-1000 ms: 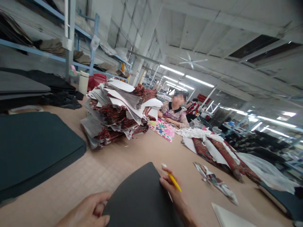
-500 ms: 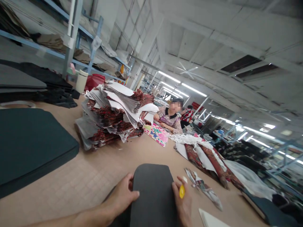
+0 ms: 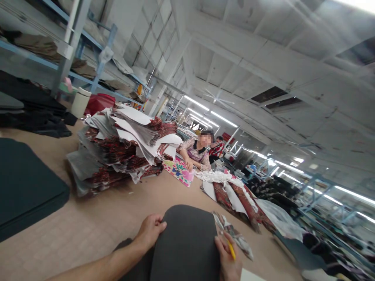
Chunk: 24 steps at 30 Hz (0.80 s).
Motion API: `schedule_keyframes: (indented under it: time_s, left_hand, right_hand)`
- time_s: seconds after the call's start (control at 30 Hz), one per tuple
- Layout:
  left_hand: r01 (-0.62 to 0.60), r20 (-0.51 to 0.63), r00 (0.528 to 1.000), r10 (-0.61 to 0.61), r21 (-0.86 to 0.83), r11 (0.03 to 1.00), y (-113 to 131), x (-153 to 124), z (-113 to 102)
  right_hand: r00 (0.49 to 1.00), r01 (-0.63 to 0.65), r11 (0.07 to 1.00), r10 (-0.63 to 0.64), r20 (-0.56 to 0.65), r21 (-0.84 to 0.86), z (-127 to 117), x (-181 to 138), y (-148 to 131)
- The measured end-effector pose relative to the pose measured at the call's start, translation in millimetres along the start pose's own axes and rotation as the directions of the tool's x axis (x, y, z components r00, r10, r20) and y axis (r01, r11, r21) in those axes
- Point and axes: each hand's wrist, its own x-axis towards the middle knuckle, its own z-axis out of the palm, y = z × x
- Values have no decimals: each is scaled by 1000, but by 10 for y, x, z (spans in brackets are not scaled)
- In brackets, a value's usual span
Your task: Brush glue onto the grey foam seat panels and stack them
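Note:
A dark grey panel with a rounded top edge stands tilted in front of me. My left hand pinches its left edge near the upper corner, thumb on the near face. On the opposite edge, my right hand grips the panel with its fingers. A slim yellow tool sticks out between the right-hand fingers; its kind is unclear. Dark material lies under my left forearm, partly hidden. Just beyond the right hand is a crumpled patterned fabric strip.
A tall stack of red-patterned and white pieces stands at left, beside a dark green padded stack. A co-worker sits across the table at a pink floral sheet. Rolled red fabrics lie at right. A cream bottle stands behind.
My view has swung right, so the surroundings sit further left. My left thumb has slid back to the panel's edge. The co-worker's hand has come onto the floral sheet.

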Motion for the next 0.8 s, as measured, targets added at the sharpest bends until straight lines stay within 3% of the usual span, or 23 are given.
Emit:
schedule_keyframes:
  time_s: [0.2,0.57,0.8]
  left_hand:
    - [31,36,999,-32,12,999,9,41,19]
    - [-58,54,997,56,39,998,55,38,-133]
    - [-64,84,995,58,71,995,-20,395,-93]
  right_hand:
    - [1000,-7,999,7,1,39,-31,3,-12]
    - [988,153,986,-153,-6,-60,159,-54,-60]
    - [952,295,937,-304,-20,-188,321,244,-50]
